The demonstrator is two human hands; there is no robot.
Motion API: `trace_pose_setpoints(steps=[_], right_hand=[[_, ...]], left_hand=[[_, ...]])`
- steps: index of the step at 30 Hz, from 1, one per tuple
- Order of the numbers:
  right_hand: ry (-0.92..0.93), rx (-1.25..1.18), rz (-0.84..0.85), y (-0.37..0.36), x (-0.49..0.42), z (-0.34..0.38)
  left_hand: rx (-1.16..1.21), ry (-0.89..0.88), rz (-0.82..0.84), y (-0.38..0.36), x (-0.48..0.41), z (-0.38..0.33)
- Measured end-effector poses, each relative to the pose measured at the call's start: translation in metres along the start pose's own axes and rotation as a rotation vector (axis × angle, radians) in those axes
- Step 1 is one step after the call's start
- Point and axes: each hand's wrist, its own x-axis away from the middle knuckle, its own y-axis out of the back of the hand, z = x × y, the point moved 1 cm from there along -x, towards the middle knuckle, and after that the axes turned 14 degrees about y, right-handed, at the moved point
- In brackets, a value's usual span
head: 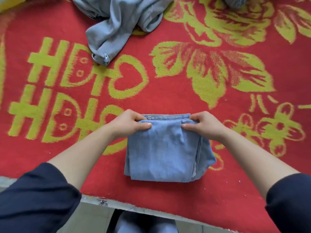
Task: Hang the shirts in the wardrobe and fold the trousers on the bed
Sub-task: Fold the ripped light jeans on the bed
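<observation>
Nearest the person, two dark sleeves [33,199] frame bare forearms that reach out over the bed [168,91], which is covered by a red blanket with yellow-green flowers; just beyond the sleeves, near the bed's front edge, lie the light blue jeans [165,152], folded into a thick, squarish packet of several layers, with a side seam showing along their right side.

At the jeans' far edge the left hand [133,122] pinches the left corner of the top layer, thumb on top and fingers curled round the fold; the right hand [203,125] does the same at the right corner, so each grip is clenched on denim; a hem or band of a lower layer shows just past the fingers.

The denim looks soft but fairly heavy and stiffer than shirt cloth; it should hold a crease, not slip, and is best taken at the two corners, as here, so the layers stay square.

Well beyond the jeans lies a crumpled grey garment [121,22] with a cord stopper at one end; whether shirt or trousers cannot be told.

No wardrobe or other container is in view.
</observation>
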Motion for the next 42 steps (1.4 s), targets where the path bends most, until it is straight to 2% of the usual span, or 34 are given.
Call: trace_pose_setpoints(steps=[4, 7, 10, 13, 17, 21, 24, 27, 31, 36, 39, 42], right_hand=[[0.094, 0.304, -0.148, -0.015, -0.012, -0.007], [0.122, 0.445, -0.212, -0.024, -0.018, -0.015], [0.115, 0.432, -0.254, -0.030, -0.025, -0.018], [0.046, 0.295, -0.133, -0.035, -0.036, -0.018], [-0.074, 0.239, 0.108, -0.040, -0.042, -0.018], [-0.044, 0.344, 0.132, -0.034, -0.045, -0.012], [-0.065, 0.267, 0.170, -0.035, -0.040, -0.003], [-0.033, 0.257, 0.126, -0.044, -0.023, 0.006], [0.080, 0.317, 0.064, -0.047, 0.008, 0.020], [0.391, 0.492, -0.048, -0.051, 0.074, 0.052], [0.519, 0.472, 0.050, -0.055, 0.118, 0.082], [0.582, 0.584, 0.174, -0.077, 0.150, 0.119]], left_hand=[[-0.296, -0.151, -0.490, -0.018, -0.028, 0.004], [-0.321, -0.235, -0.622, -0.027, -0.042, 0.013], [-0.409, -0.298, -0.689, -0.034, -0.050, 0.010], [-0.580, -0.318, -0.607, -0.041, -0.060, 0.000], [-0.746, -0.140, -0.341, -0.047, -0.060, -0.002], [-0.809, -0.061, -0.273, -0.040, -0.051, -0.008], [-0.715, -0.004, -0.192, -0.039, -0.037, -0.007], [-0.639, -0.032, -0.253, -0.051, -0.016, 0.009], [-0.556, -0.155, -0.370, -0.068, 0.019, 0.036], [-0.423, -0.268, -0.490, -0.082, 0.089, 0.061], [-0.391, -0.247, -0.538, -0.100, 0.150, 0.084], [-0.369, -0.146, -0.609, -0.119, 0.206, 0.118]])
